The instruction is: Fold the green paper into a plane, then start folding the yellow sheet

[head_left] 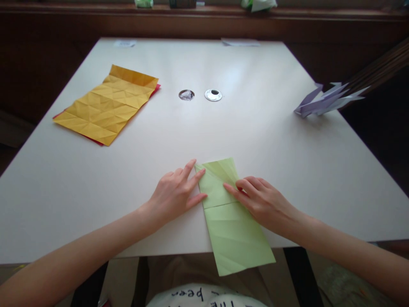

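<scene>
Green paper [233,230] flat under fingers of left hand [174,194] and right hand [263,202].

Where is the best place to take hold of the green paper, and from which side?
Probably the near end of the green paper, from below the table edge: that end overhangs, so fingers fit under it, while the far part lies flat.

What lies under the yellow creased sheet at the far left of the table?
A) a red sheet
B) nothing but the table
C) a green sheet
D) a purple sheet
A: red edges peek out from beneath the yellow creased sheet along its right corner and its near-left side, while the green paper lies apart under the left hand and right hand.
</scene>
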A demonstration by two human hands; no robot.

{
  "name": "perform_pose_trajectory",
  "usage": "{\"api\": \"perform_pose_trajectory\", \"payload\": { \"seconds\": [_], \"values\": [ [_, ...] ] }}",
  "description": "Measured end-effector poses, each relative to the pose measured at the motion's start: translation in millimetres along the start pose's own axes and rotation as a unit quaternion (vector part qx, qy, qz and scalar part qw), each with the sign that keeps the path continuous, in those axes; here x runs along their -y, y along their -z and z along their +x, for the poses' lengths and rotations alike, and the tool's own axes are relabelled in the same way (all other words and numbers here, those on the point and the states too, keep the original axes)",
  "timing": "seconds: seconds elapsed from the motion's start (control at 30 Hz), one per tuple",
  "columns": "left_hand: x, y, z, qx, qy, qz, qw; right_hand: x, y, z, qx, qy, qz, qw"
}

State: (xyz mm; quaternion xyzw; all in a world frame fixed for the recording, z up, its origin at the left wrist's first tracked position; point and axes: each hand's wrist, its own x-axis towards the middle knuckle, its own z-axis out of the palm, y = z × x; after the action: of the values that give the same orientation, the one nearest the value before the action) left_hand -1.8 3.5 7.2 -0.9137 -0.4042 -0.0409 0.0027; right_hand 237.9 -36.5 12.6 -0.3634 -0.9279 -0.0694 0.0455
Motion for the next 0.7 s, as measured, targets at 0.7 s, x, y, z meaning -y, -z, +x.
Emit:
{"api": "perform_pose_trajectory", "payload": {
  "seconds": [0.7],
  "values": [
    [4,-1.0,1,-0.01,0.027,0.021,0.999,3,4,-52,-0.019,-0.06,0.067,0.996]
  ]
}}
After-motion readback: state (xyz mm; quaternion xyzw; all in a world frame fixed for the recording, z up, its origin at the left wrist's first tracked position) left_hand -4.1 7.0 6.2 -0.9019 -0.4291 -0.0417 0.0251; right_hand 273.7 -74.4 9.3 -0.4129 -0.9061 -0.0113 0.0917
